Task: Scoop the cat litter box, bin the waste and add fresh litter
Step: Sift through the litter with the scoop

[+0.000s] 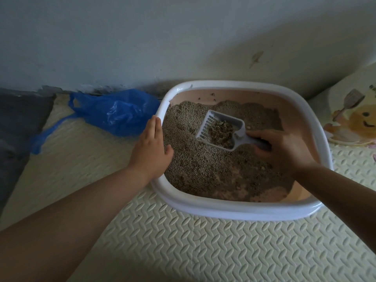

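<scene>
A white-rimmed litter box [230,208] with a pink inside stands on the foam mat, part-filled with grey-brown litter [195,163]. My right hand [284,147] grips the handle of a white slotted scoop [215,123], which is raised a little over the litter and carries a clump of soiled litter [221,131]. My left hand [151,148] lies flat with straight fingers on the box's left rim, its thumb over the inner edge. A crumpled blue plastic bag [116,111] lies on the mat just left of the box.
A pale wall runs close behind the box and bag. The cream embossed foam mat [183,247] covers the floor in front. A dark grey cloth [18,119] lies at far left. A printed bag with a cartoon picture [354,110] sits at the right edge.
</scene>
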